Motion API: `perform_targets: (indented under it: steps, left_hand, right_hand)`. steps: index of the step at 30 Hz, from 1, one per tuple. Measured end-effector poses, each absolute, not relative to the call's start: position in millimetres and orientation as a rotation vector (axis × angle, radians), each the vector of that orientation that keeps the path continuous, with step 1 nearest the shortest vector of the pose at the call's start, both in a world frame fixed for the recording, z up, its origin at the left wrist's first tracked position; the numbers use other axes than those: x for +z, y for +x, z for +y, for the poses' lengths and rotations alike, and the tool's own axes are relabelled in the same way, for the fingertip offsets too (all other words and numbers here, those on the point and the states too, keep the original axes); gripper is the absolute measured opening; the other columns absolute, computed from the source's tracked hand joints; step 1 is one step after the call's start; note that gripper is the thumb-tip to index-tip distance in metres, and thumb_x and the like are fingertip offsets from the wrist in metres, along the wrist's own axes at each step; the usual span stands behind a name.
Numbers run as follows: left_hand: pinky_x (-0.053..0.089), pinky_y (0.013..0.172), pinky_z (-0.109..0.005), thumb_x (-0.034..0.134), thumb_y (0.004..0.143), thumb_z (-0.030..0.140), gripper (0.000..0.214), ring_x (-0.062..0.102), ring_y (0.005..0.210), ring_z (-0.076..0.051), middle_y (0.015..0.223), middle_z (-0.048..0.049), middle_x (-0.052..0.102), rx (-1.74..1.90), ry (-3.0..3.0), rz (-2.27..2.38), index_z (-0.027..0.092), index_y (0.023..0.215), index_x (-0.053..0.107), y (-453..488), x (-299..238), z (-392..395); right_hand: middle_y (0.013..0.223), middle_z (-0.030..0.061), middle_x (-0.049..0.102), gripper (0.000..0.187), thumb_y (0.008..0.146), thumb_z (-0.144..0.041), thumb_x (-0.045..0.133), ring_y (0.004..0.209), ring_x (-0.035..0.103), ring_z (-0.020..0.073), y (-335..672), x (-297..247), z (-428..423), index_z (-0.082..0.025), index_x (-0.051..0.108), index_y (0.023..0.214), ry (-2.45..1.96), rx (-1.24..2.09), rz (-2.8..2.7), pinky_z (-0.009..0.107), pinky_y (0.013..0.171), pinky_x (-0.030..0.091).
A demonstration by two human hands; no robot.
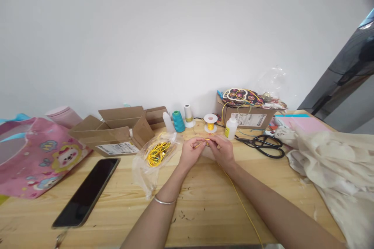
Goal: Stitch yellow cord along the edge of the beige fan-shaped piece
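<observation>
My left hand (191, 151) and my right hand (222, 149) meet above the middle of the table, thumbs and forefingers pinching a thin yellow cord (239, 198). The cord's long end runs from my right hand down past the forearm to the table's front edge. Fingers hide the short stretch between the hands, so any knot there cannot be made out. Just left of my left hand lies a clear plastic bag (146, 179) with a coil of yellow cord (157, 154). Behind the hands stands a white spool (210, 119) wound with yellow thread.
At the left are a pink bag (37, 155), a phone (87, 192) and an open cardboard box (117, 134). A teal thread cone (178, 121) stands behind. Rightward are a small bottle (231, 127), black scissors (263, 144), a filled box (248, 117) and cream fabric (336, 163).
</observation>
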State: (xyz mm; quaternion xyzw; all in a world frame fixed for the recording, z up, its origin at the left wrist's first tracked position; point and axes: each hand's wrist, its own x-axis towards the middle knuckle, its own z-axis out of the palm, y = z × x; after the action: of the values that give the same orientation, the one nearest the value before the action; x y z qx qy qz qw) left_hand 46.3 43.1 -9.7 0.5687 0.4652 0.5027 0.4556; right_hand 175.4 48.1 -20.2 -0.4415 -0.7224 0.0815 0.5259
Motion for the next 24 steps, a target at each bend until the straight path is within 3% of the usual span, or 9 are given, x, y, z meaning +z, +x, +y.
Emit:
perform_targets:
  steps: [3, 6, 8, 11, 16, 24]
  left_hand:
    - [0.014, 0.037, -0.017, 0.06, 0.062, 0.035, 0.027, 0.022, 0.034, -0.003, 0.037, 0.0091, 0.032, 1.238, 1.407, 1.159, 0.012, 0.076, 0.06, 45.6, -9.3, 41.9]
    - [0.024, 0.038, -0.017, 0.06, 0.063, 0.033, 0.023, 0.033, 0.037, -0.004, 0.043, 0.0054, 0.046, 1.236, 1.385, 1.156, 0.013, 0.076, 0.061, 44.2, -9.0, 39.6]
    - [0.035, 0.046, -0.018, 0.06, 0.063, 0.029, 0.019, 0.047, 0.047, -0.007, 0.058, 0.0002, 0.058, 1.246, 1.361, 1.15, 0.014, 0.075, 0.061, 43.7, -8.2, 37.7]
    - [0.043, 0.061, -0.023, 0.059, 0.064, 0.024, 0.013, 0.057, 0.064, -0.012, 0.072, -0.0034, 0.065, 1.269, 1.316, 1.157, 0.015, 0.073, 0.062, 44.2, -5.9, 35.9]
    - [0.046, 0.066, -0.027, 0.06, 0.062, 0.021, 0.009, 0.06, 0.067, -0.016, 0.069, -0.004, 0.067, 1.273, 1.25, 1.17, 0.016, 0.069, 0.063, 45.5, -3.1, 37.0]
    - [0.049, 0.058, -0.025, 0.06, 0.061, 0.026, 0.013, 0.061, 0.062, -0.018, 0.065, -0.006, 0.067, 1.222, 1.281, 1.277, 0.016, 0.066, 0.065, 41.8, -8.4, 39.0]
  right_hand:
    - [0.064, 0.0036, 0.059, 0.016, 0.077, -0.025, 0.047, 0.06, 0.051, 0.0128, 175.2, -20.0, 47.6, -0.018, 0.062, 0.078, -1.066, 0.19, -1.73, 0.024, 0.056, 0.039]
    - [0.061, 0.0027, 0.059, 0.016, 0.077, -0.025, 0.047, 0.057, 0.05, 0.0123, 174.6, -18.1, 44.2, -0.018, 0.062, 0.077, -1.079, 0.22, -1.722, 0.024, 0.054, 0.038]
    - [0.061, 0.0023, 0.059, 0.016, 0.077, -0.025, 0.047, 0.056, 0.05, 0.0123, 173.9, -16.3, 40.8, -0.019, 0.062, 0.077, -1.083, 0.254, -1.731, 0.024, 0.053, 0.038]
    - [0.062, 0.0023, 0.059, 0.016, 0.078, -0.022, 0.045, 0.056, 0.051, 0.0126, 172.8, -14.5, 36.5, -0.019, 0.061, 0.077, -1.087, 0.284, -1.746, 0.023, 0.052, 0.038]
    - [0.062, 0.0027, 0.059, 0.015, 0.077, -0.018, 0.046, 0.059, 0.052, 0.0137, 171.7, -15.2, 36.3, -0.02, 0.061, 0.079, -1.066, 0.284, -1.75, 0.024, 0.052, 0.04]
    - [0.065, 0.002, 0.06, 0.016, 0.076, -0.014, 0.046, 0.059, 0.053, 0.0133, 171.9, -16.2, 37.5, -0.022, 0.058, 0.085, -1.027, 0.258, -1.765, 0.024, 0.05, 0.042]
